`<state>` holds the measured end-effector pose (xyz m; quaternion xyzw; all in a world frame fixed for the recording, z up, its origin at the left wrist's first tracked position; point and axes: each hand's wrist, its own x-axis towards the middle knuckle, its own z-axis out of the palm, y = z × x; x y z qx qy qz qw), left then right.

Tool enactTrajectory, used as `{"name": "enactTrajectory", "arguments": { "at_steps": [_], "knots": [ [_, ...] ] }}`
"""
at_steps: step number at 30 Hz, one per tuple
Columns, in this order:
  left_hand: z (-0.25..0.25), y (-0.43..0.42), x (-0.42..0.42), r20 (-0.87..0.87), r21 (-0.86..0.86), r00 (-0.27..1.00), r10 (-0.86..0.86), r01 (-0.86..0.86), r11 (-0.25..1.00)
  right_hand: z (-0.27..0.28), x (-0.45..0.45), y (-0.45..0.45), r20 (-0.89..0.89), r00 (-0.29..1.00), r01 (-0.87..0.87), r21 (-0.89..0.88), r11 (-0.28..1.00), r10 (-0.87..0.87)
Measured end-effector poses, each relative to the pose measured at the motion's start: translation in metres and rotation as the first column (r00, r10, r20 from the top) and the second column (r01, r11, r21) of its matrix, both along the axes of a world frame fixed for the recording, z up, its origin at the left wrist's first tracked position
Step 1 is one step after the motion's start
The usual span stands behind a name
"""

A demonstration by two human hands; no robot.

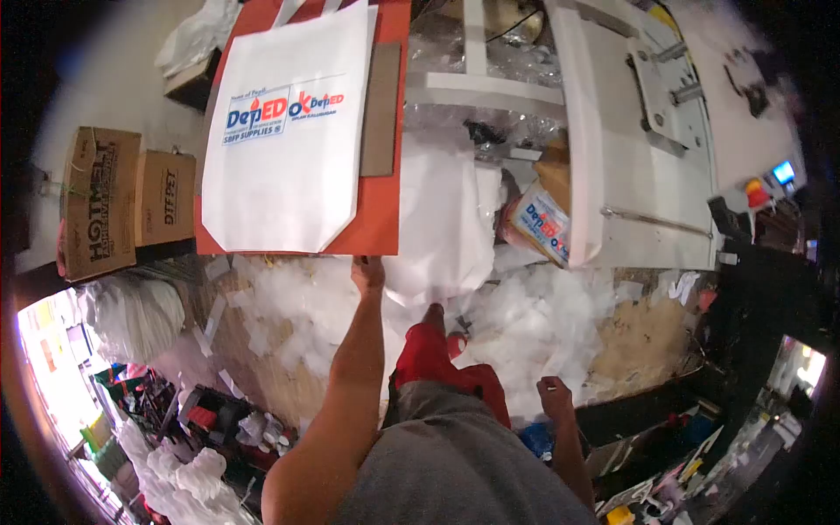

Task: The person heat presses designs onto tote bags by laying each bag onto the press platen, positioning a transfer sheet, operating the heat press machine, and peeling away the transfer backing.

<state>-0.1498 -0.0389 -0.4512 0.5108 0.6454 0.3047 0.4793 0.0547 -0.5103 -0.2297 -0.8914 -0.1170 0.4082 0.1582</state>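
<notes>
A white bag printed with blue and red "DepED" lettering lies flat on a red board. A strip of brown cardboard sits at the bag's right side. My left hand reaches to the near edge of the red board, close to its right corner. Its fingertips are hidden at or under that edge, so their grip does not show. My right hand hangs low at my right side, fingers curled in, away from the board, with nothing visible in it.
White frame bars and a white machine table stand to the right. Another printed bag and white sheets lie below. Cardboard boxes are at left. White scraps cover the floor.
</notes>
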Motion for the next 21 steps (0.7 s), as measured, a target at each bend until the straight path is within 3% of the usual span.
{"name": "enactTrajectory", "arguments": {
  "at_steps": [1, 2, 3, 5, 6, 7, 8, 9, 10, 11, 12, 13, 14, 15, 16, 17, 18, 19, 20, 21],
  "knots": [
    [-0.042, 0.007, -0.014, 0.307, 0.113, 0.952, -0.009, -0.027, 0.993, -0.003, -0.004, -0.009, -0.004, 1.000, 0.008, 0.010, 1.000, -0.008],
    [0.018, 0.012, -0.011, -0.197, -0.115, 0.965, -0.175, 0.155, 0.981, -0.006, -0.011, -0.012, 0.020, 1.000, 0.012, -0.002, 1.000, -0.012],
    [0.016, 0.017, -0.024, 0.006, -0.218, 0.984, -0.178, 0.175, 0.960, -0.013, -0.016, -0.019, 0.030, 0.999, 0.020, 0.021, 1.000, -0.021],
    [0.013, 0.003, -0.034, 0.429, -0.136, 0.893, -0.140, 0.217, 0.967, -0.030, -0.024, -0.029, -0.066, 0.991, 0.127, 0.140, 0.982, -0.119],
    [0.054, -0.005, -0.030, 0.434, -0.107, 0.887, -0.155, 0.221, 0.969, -0.032, -0.026, -0.028, -0.312, 0.905, 0.347, 0.148, 0.926, -0.290],
    [0.127, -0.021, -0.020, 0.444, -0.206, 0.869, -0.219, 0.337, 0.919, -0.030, -0.030, -0.022, -0.312, 0.908, 0.345, 0.177, 0.922, -0.280],
    [0.174, -0.036, -0.022, 0.455, -0.299, 0.846, -0.276, 0.437, 0.848, -0.021, -0.033, -0.009, -0.493, 0.772, 0.563, 0.235, 0.793, -0.402],
    [0.162, -0.050, -0.042, 0.549, -0.262, 0.776, -0.310, 0.512, 0.818, -0.014, -0.034, 0.005, -0.670, 0.589, 0.747, 0.237, 0.621, -0.453],
    [0.187, -0.078, -0.050, 0.545, -0.196, 0.774, -0.322, 0.491, 0.849, -0.012, -0.031, 0.018, -0.754, 0.511, 0.773, 0.193, 0.604, -0.413],
    [0.174, -0.086, -0.075, 0.162, -0.250, 0.773, -0.613, 0.633, 0.732, -0.013, -0.031, 0.023, -0.768, 0.527, 0.757, 0.227, 0.613, -0.365],
    [0.185, -0.105, -0.091, -0.483, -0.010, 0.420, -0.768, 0.875, 0.485, -0.014, -0.031, 0.031, -0.859, 0.412, 0.818, 0.203, 0.538, -0.303],
    [0.178, -0.126, -0.109, -0.209, -0.083, 0.570, -0.795, 0.800, 0.595, -0.012, -0.031, 0.042, -0.931, 0.288, 0.867, 0.156, 0.473, -0.222],
    [0.255, -0.151, -0.093, -0.180, -0.334, 0.767, -0.616, 0.541, 0.772, -0.005, -0.034, 0.047, -0.936, 0.295, 0.874, 0.183, 0.450, -0.192],
    [0.295, -0.169, -0.096, -0.041, -0.361, 0.822, -0.568, 0.517, 0.776, 0.000, -0.039, 0.055, -0.941, 0.310, 0.858, 0.216, 0.466, -0.136],
    [0.322, -0.180, -0.101, -0.109, -0.375, 0.782, -0.614, 0.540, 0.754, 0.003, -0.043, 0.059, -0.885, 0.438, 0.800, 0.302, 0.518, -0.161],
    [0.319, -0.191, -0.113, 0.019, -0.304, 0.833, -0.554, 0.532, 0.790, 0.008, -0.044, 0.062, -0.807, 0.559, 0.734, 0.376, 0.565, -0.189],
    [0.322, -0.197, -0.120, 0.075, -0.197, 0.851, -0.520, 0.524, 0.828, 0.027, -0.048, 0.068, -0.802, 0.574, 0.719, 0.399, 0.569, -0.163],
    [0.326, -0.200, -0.123, 0.137, -0.093, 0.858, -0.495, 0.509, 0.856, 0.062, -0.058, 0.073, -0.658, 0.735, 0.590, 0.500, 0.634, -0.165],
    [0.343, -0.197, -0.125, 0.145, -0.075, 0.860, -0.489, 0.503, 0.861, 0.083, -0.064, 0.078, -0.483, 0.862, 0.443, 0.568, 0.693, -0.156],
    [0.369, -0.189, -0.127, 0.010, 0.042, 0.823, -0.569, 0.568, 0.822, 0.082, -0.056, 0.082, -0.471, 0.870, 0.429, 0.582, 0.691, -0.143]
  ]
}}
